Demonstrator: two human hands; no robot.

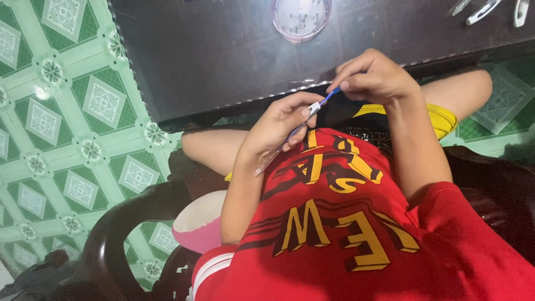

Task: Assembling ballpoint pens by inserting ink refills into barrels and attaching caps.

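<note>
Hands are holding a clear pen (290, 136) above the lap. Left hand (278, 125) is pinching its middle, and right hand (373, 75) is pinching its blue tip, near the dark surface (212, 56) with a round dish (301, 18).

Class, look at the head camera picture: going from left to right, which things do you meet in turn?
Green patterned floor tiles → pink and white bowl → left hand holding a clear pen → right hand pinching the pen's blue end → white tools at the dark table's far right edge.
</note>
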